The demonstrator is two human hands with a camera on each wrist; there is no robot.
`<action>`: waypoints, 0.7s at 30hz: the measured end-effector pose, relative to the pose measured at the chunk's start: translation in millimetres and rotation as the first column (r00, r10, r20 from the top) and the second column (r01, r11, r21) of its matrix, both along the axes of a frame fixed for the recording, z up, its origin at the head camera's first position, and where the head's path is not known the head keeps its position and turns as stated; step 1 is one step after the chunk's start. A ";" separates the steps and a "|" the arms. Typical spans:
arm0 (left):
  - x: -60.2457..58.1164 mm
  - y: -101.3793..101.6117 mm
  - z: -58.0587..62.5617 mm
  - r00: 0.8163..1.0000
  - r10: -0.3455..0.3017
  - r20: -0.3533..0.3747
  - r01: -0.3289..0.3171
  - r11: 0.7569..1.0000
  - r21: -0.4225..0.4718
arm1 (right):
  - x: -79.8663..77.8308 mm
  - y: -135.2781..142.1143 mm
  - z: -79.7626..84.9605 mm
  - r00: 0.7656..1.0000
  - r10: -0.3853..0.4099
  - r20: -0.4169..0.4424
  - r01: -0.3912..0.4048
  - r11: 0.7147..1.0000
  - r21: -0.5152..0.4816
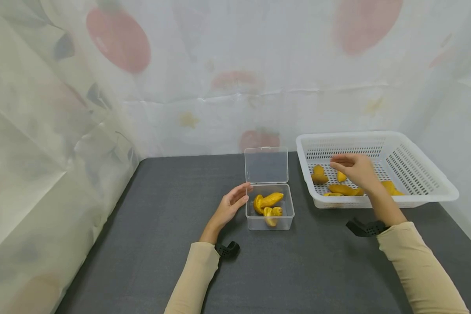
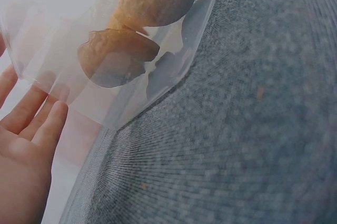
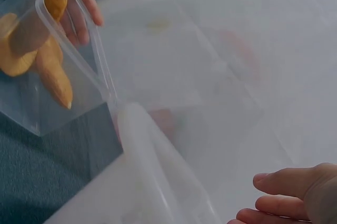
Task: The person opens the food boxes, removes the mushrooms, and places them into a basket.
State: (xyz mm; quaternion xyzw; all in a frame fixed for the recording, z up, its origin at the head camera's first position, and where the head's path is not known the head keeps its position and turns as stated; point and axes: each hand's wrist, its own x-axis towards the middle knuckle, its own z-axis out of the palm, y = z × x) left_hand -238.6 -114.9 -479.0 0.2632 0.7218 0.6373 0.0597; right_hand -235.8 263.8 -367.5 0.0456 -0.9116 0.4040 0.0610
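My left hand (image 1: 229,205) rests with extended fingers against the left side of a clear plastic box (image 1: 270,223). In the left wrist view its fingertips (image 2: 59,112) touch the clear wall. The box's hinged lid (image 1: 266,165) stands up at the back. Inside lie several glossy yellow-brown pieces (image 1: 272,199), some long and tapered, others rounded; their kind is unclear. My right hand (image 1: 357,169) is over a white slotted basket (image 1: 431,198), fingers extended and thumb apart, nothing visible between them. Below its fingertips is a yellow piece (image 1: 341,176).
More yellow-brown pieces (image 1: 343,189) lie on the basket's floor. The basket stands right of the box on a dark grey table (image 1: 172,226). A pale printed curtain (image 1: 220,117) hangs behind, with another sheet (image 1: 35,174) along the left.
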 end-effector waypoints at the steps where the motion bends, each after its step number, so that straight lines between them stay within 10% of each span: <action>1: 0.0 0.0 0.1 1.000 0.001 0.000 -0.001 1.000 -0.001 | 1.4 -1.6 1.4 1.000 0.004 -0.001 -0.004 1.000 0.003; 21: -2.5 0.8 -2.5 1.000 -0.008 -0.007 0.008 1.000 0.020 | 21.8 -42.0 10.3 0.975 0.185 -0.119 -0.192 0.980 -0.050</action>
